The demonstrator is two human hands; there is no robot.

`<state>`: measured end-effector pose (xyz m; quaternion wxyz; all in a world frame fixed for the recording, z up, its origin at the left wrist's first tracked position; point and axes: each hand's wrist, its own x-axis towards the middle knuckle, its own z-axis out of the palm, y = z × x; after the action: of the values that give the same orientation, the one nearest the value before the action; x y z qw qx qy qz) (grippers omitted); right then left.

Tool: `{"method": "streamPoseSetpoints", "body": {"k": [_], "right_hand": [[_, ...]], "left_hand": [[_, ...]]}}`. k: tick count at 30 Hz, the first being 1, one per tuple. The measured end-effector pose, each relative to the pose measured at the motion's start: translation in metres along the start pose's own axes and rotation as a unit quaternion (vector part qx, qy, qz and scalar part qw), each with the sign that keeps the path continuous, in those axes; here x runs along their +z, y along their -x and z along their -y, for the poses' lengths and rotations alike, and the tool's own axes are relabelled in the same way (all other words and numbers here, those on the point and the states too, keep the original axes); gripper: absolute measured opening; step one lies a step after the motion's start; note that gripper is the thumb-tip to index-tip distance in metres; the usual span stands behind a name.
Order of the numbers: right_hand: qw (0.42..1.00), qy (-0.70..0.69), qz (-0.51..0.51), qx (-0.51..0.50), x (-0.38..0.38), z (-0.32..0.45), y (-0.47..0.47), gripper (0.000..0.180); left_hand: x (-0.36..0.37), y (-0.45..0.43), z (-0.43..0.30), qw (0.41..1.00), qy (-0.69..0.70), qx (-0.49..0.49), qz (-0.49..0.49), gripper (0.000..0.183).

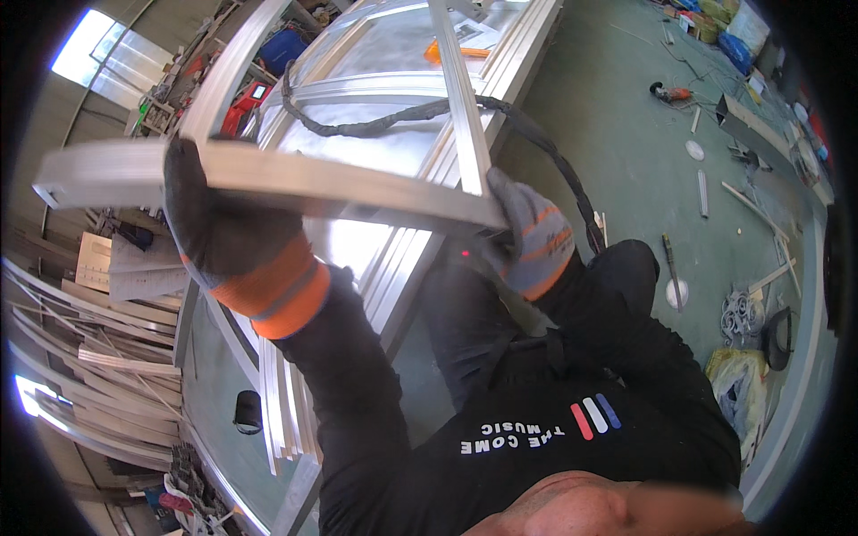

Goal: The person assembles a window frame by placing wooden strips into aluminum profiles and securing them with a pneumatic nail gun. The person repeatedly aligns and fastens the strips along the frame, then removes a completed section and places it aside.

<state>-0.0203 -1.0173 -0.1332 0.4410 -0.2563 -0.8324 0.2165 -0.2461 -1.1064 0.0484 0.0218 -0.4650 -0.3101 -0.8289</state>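
Observation:
A pale metal frame (pixel 348 186) made of rectangular tubing is held up in front of me, slightly blurred. My left hand (pixel 231 228), in a grey and orange work glove, grips its near bar towards the left. At that bar's right end, close to the corner with a side bar (pixel 462 110), my right hand (pixel 536 231) holds on in a matching glove. Beneath the frame, long metal profiles (pixel 402 268) lie on a bench. A black sheathed cable (pixel 395 124) crosses behind the side bar and drops past my right hand. A small red light dot shows near my right hand.
Floor clutter on the right includes an angle grinder (pixel 673 94), a box-section metal tube (pixel 754 127) and scrolled metal ornaments (pixel 741 315). A red machine with a display (pixel 248 104) stands beyond the bench. Long profiles are stacked on the left (pixel 114 375). A black cylindrical container (pixel 248 412) sits below.

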Motion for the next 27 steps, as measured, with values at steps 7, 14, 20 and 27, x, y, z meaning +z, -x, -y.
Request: {"method": "streamPoseSetpoints", "body": {"k": [7,14,20,27], "right_hand": [[0.935,-0.312,-0.127,0.114,-0.03,-0.036,-0.041,0.036],[0.766,-0.591,-0.105,0.23,-0.05,-0.075,-0.004,0.033],[0.743,-0.613,-0.092,0.252,-0.068,-0.102,0.024,0.044],[0.764,-0.577,-0.146,0.251,-0.122,-0.083,0.04,0.047]], "left_hand": [[0.076,-0.033,0.024,0.922,-0.151,0.258,0.245,0.029],[-0.059,0.045,0.142,0.808,-0.577,0.029,0.114,0.054],[0.002,0.105,0.159,0.907,0.104,-0.405,-0.042,0.072],[0.002,0.104,0.154,0.926,0.113,-0.349,0.09,0.061]]}}
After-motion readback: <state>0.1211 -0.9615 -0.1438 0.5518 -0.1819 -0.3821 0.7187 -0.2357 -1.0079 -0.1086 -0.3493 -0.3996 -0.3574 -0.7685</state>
